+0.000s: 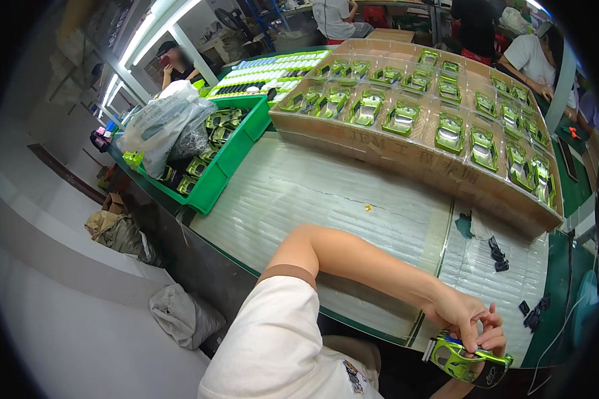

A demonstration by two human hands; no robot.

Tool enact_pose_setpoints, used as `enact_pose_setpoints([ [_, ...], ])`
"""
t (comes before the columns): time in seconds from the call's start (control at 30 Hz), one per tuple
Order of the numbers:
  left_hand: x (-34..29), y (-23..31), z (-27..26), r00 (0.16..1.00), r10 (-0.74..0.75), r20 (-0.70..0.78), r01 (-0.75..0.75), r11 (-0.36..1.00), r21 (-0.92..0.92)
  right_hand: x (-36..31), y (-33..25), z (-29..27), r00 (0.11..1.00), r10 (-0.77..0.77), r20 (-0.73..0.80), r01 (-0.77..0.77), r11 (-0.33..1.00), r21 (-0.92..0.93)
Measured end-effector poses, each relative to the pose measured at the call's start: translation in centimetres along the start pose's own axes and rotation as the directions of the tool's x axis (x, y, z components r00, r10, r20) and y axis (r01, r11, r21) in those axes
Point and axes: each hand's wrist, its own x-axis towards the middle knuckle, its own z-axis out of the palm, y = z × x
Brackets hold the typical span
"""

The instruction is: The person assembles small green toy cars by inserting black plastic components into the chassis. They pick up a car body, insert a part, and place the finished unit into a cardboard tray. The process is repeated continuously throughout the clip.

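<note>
At the lower right, over the table's near edge, a shiny green toy car body shell [454, 362] with a dark end is held tilted. My left hand [456, 312] reaches across from the lower middle, and its fingers are closed down on the shell's upper edge. My right hand [494, 338] grips the shell from its far side, with fingers curled over the top; its palm is mostly hidden behind the shell. Small black parts [497, 254] lie on the mat beyond my hands, and more black pieces [536, 312] lie to their right.
A large cardboard box [379, 143] with clear trays of green car shells spans the back right. Left of it stands a green crate [223, 173] holding more shells and plastic bags [170, 123]. A small yellow piece [368, 207] lies on the mat [313, 186]. Co-workers sit beyond.
</note>
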Motion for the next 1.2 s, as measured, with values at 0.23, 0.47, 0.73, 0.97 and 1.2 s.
enact_pose_setpoints([
  [0.23,0.2,0.5,-1.9,0.999,-0.031,-0.039,0.033,0.998,0.059,0.6,-0.1,-0.7,0.996,0.069,0.065,-0.072,0.996,0.052],
  [0.47,0.2,2.2,0.1,0.95,0.313,0.012,-0.201,0.578,0.791,1.7,-1.2,-1.4,0.981,-0.039,-0.191,0.063,0.991,0.122],
  [0.73,-0.4,0.7,1.5,0.813,0.553,0.18,-0.244,0.043,0.969,1.4,-0.6,-0.4,0.964,-0.037,-0.263,0.088,0.979,0.186],
  [0.97,-0.6,0.1,1.5,0.753,0.629,0.195,-0.253,0.002,0.967,1.7,-0.9,-0.3,0.976,-0.047,-0.214,0.071,0.992,0.108],
  [1.2,-0.8,-0.2,1.9,0.772,0.583,0.254,-0.219,-0.131,0.967,1.7,-1.3,-0.9,0.981,-0.122,-0.15,0.125,0.992,0.012],
])
